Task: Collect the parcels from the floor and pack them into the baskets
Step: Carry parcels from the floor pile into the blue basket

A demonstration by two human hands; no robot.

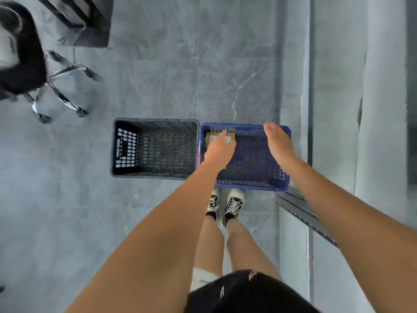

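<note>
Two baskets stand side by side on the grey floor: a black basket [155, 123] on the left with nothing in it, and a blue basket [252, 185] on the right. A brown cardboard parcel [211, 137] with a white label lies in the blue basket's far left corner. My left hand [220, 150] hangs over that parcel with fingers stretched toward it; whether it touches is unclear. My right hand [278, 143] reaches over the blue basket's far right side, fingers straight, holding nothing.
A black office chair [24, 64] with chrome legs stands at the far left. A dark cabinet [88, 21] sits at the top left. A glass partition with a metal floor rail [302, 213] runs along the right. My feet [228, 206] stand just behind the blue basket.
</note>
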